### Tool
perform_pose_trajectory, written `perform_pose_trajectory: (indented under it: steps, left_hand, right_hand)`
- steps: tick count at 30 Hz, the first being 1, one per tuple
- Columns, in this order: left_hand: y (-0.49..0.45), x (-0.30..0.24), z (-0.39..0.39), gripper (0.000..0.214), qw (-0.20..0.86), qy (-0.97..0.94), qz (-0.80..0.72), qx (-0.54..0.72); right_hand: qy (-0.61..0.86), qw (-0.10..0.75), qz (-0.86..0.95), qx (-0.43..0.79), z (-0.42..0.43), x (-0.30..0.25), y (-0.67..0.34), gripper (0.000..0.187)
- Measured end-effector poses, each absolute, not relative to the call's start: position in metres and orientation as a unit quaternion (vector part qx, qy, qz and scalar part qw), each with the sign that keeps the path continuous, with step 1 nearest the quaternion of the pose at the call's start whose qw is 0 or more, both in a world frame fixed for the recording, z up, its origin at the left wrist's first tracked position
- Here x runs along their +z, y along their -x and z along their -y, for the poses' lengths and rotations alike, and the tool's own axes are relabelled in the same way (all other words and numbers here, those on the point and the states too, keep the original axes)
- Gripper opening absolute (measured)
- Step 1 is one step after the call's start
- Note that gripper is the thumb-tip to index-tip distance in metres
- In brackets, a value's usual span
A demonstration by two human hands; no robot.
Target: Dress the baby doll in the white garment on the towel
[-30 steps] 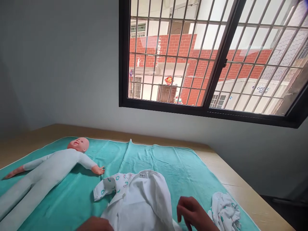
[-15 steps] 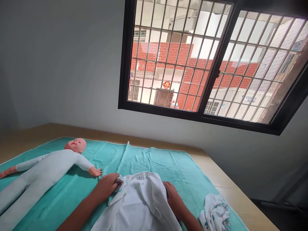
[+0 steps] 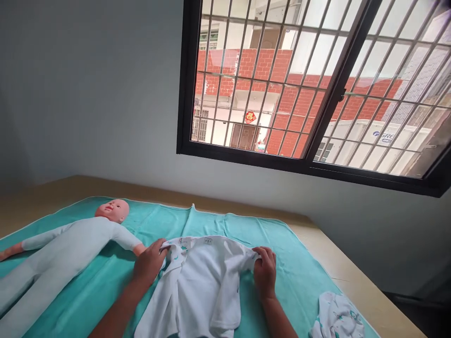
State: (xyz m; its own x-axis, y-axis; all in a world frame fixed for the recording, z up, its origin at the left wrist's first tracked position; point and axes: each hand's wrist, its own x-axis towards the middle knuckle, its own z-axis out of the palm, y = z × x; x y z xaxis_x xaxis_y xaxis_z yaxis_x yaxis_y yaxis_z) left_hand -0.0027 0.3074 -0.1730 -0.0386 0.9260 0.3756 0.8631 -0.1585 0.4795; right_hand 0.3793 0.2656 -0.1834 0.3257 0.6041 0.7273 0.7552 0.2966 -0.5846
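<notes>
The left hand [image 3: 150,264] pinches the baby shirt [image 3: 200,286] left of its collar [image 3: 222,239]; the right hand [image 3: 265,273] now pinches a sleeve [image 3: 247,261] drawn out rightward, leaving both sides spread.

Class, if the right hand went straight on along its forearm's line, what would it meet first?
The right hand, holding the white shirt, seems to have a free way over the teal blanket; the wall below the window probably comes first, though depth is unclear.

I face a grey wall [image 3: 91,94] with a black-framed window [image 3: 243,157]. Through its bars [image 3: 251,79] I see red brickwork [image 3: 305,105] and a door [image 3: 247,136].
</notes>
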Motion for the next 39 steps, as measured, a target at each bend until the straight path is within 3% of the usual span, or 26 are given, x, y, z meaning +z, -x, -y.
perform_pose_trajectory:
  steps: [3,6,12,15,21,25,34,39]
  left_hand:
    - [0.0,-0.178,-0.309,0.028,-0.022,-0.699,-0.612,0.369]
    - [-0.001,-0.183,-0.311,0.031,-0.082,-0.691,-0.61,0.379]
    - [0.002,-0.185,-0.309,0.031,-0.124,-0.713,-0.567,0.392]
    - [-0.008,-0.18,-0.302,0.03,-0.101,-0.741,-0.513,0.422]
    - [-0.036,-0.174,-0.281,0.03,0.04,-0.809,-0.459,0.366]
    - [-0.041,-0.181,-0.284,0.048,0.083,-0.824,-0.485,0.28]
    - [-0.042,-0.188,-0.299,0.039,0.084,-0.775,-0.582,0.232]
    - [-0.038,-0.179,-0.295,0.024,0.072,-0.754,-0.581,0.299]
  right_hand:
    - [0.572,0.563,0.585,-0.116,-0.263,-0.181,-0.385,0.028]
    - [0.609,0.536,0.578,-0.09,-0.267,-0.186,-0.392,0.028]
    - [0.671,0.462,0.572,-0.091,-0.268,-0.187,-0.4,0.039]
    - [0.631,0.446,0.628,-0.093,-0.261,-0.177,-0.378,0.03]
    - [0.658,0.404,0.63,0.086,-0.259,-0.177,-0.346,0.029]
    - [0.68,0.392,0.617,0.069,-0.265,-0.184,-0.353,0.032]
    - [0.688,0.304,0.656,0.059,-0.263,-0.179,-0.35,0.038]
    - [0.633,0.386,0.659,0.129,-0.263,-0.178,-0.351,0.037]
